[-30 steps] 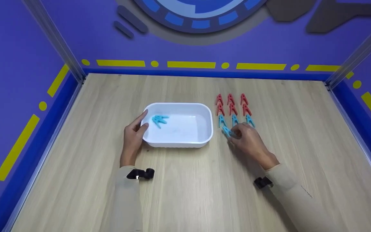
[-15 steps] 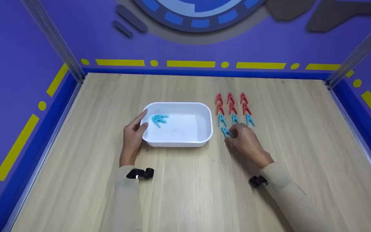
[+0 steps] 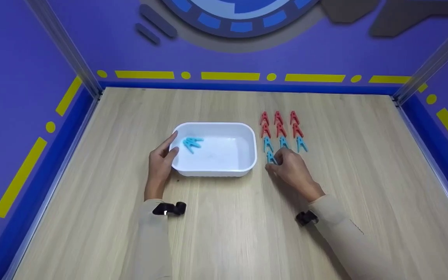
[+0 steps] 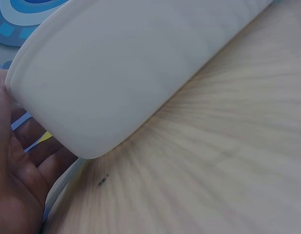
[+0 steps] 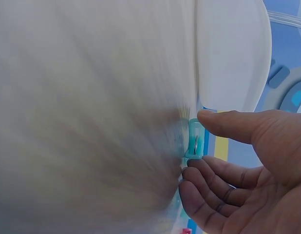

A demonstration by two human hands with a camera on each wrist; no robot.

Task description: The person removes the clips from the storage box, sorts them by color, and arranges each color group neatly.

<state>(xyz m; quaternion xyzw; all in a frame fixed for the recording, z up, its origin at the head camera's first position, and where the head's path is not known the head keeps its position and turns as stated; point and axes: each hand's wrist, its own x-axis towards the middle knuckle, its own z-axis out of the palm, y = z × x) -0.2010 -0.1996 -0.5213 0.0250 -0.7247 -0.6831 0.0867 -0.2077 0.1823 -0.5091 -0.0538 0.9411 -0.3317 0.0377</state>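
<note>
My left hand point(image 3: 160, 166) grips the left end of a white plastic basin point(image 3: 216, 174), thumb at the rim and fingers along the outer wall. In the left wrist view, the fingers point(image 4: 41, 146) lie against the basin's outside. Several light-blue clothespins point(image 3: 192, 144) lie together inside it. To the right of the basin, my right hand point(image 3: 293, 169) holds a light-blue clothespin point(image 3: 270, 158) between thumb and fingers, low at the wood surface. The right wrist view has this clothespin point(image 5: 196, 139) between the thumb and fingertips, its metal spring visible.
Beyond the right hand stand two rows of red clothespins point(image 3: 280, 130) and one row of light-blue clothespins point(image 3: 301, 144). The wooden table point(image 3: 216, 233) is bounded by blue-purple walls point(image 3: 224, 58) at the back and sides.
My right hand has shifted slightly left, and the light-blue clothespin at its fingers has turned from a slant to line up with the row behind it. The left hand has stayed on the basin.
</note>
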